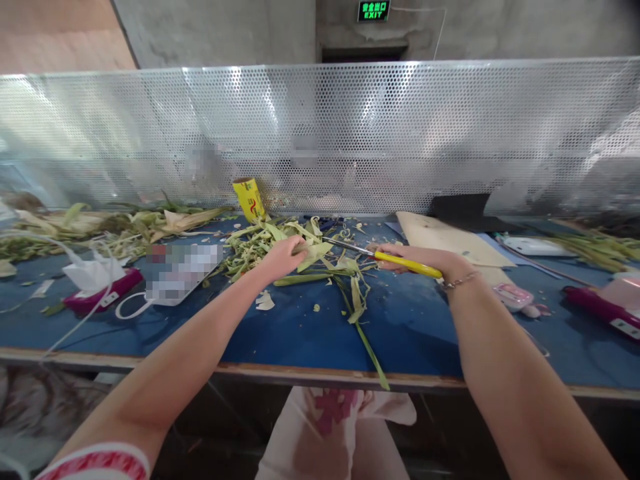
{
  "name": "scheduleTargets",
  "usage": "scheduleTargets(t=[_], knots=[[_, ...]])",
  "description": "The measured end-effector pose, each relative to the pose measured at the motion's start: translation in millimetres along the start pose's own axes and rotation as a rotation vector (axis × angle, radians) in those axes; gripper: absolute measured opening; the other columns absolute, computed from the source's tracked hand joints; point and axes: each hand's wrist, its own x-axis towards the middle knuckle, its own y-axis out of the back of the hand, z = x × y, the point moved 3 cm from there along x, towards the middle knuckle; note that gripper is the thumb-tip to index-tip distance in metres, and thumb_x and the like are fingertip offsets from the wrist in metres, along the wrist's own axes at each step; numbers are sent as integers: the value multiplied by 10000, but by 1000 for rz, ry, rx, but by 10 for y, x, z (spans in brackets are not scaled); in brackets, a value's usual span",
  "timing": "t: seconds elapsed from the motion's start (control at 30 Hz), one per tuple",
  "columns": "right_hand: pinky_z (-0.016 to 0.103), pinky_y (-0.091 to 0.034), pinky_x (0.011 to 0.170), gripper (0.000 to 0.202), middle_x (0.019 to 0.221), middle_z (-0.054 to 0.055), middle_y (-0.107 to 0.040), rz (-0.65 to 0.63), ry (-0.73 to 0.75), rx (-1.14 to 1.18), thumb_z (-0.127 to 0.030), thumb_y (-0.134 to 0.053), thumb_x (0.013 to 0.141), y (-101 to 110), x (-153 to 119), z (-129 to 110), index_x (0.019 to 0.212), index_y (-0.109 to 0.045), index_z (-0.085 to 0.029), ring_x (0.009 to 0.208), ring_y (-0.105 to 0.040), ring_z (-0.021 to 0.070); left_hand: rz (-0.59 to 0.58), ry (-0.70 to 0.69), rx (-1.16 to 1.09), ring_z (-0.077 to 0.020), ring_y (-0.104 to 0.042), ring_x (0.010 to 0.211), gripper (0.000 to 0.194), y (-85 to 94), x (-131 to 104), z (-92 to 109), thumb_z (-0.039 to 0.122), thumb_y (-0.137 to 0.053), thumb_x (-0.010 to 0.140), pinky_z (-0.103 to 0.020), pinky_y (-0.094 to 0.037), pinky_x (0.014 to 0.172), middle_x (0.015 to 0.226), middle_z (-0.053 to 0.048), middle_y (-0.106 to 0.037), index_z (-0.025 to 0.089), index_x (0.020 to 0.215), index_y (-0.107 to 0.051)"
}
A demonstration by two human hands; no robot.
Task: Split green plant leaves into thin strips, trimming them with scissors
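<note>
left hand (287,257): fingers curled on flat green leaf (316,253), mid-table | right hand (424,255): wrapped round smooth yellow-handled metal tool (395,259), right of leaf | tangled stalk heap (245,252): left, blue tabletop (295,343)

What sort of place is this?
Likely a workshop: a long blue worktop strewn with plant trimmings, a perforated metal screen behind it, and a lit EXIT sign above.
</note>
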Motion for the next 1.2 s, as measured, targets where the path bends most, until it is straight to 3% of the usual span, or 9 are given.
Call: scheduleTargets(t=[0.17,0.43,0.7,1.0,1.2], knots=[[325,-408,778,472,1004,83,-547,-85,3,-72,-601,-490,700,-34,11,-84,965,-488,-210,883,-516,230,-33,20,1,-206,-543,845,290,-13,-10,23,294,-480,721,-315,-395,749,924,-94,-600,130,956,-528],[339,-393,826,458,1086,78,-535,-81,33,-69,-578,-486,714,-70,72,-67,1007,-467,-227,959,-522,247,-44,-1,-83,-173,-525,754,231,-42,7,9,303,-485,710,-301,-397,706,826,-52,-572,143,873,-512],[319,-380,731,413,974,67,-556,-54,30,-112,-564,-446,734,-86,68,-143,947,-466,-211,855,-522,225,-135,-35,-214,-171,-530,769,293,-65,-53,113,211,-481,675,-306,-397,711,881,-49,-562,159,961,-446],[304,-368,705,369,933,59,-545,-51,75,-124,-551,-446,740,-92,72,-164,881,-463,-211,795,-504,200,-176,-17,-414,-98,-443,560,306,-138,2,9,242,-518,666,-244,-324,565,679,24,-515,169,947,-419],[294,-361,684,384,930,54,-548,-47,71,-136,-567,-445,738,-87,67,-179,875,-459,-209,771,-498,186,-201,-22,-386,-70,-317,473,313,-111,-15,49,227,-546,658,-227,-249,506,549,74,-397,160,940,-427]])
